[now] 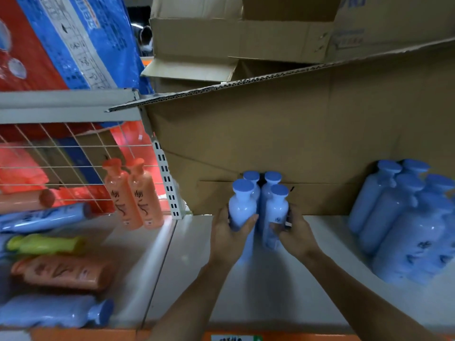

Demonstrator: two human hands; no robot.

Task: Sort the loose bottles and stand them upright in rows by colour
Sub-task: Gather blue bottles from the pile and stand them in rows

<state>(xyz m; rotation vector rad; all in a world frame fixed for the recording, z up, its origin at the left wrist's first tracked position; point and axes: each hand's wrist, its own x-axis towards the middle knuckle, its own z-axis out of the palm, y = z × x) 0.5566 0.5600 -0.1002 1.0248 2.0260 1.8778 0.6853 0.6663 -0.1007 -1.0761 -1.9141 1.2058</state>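
Several blue bottles (242,205) stand upright in a tight cluster at the middle of the white shelf (270,291), against a cardboard box. My left hand (231,235) grips the cluster's left front bottle. On the right front bottle (277,212), my right hand (294,233) is closed. A larger group of upright blue bottles (403,217) stands at the right. Two orange bottles (134,193) stand upright at the left. Loose bottles lie flat at the far left: a blue one (46,216), a yellow-green one (46,243), an orange one (64,271) and another blue one (56,311).
A big open cardboard box (295,143) fills the back of the shelf, with more boxes stacked above. A slotted metal upright (167,183) and a wire grid (61,163) divide off the left bay. An orange shelf edge (270,337) runs along the front.
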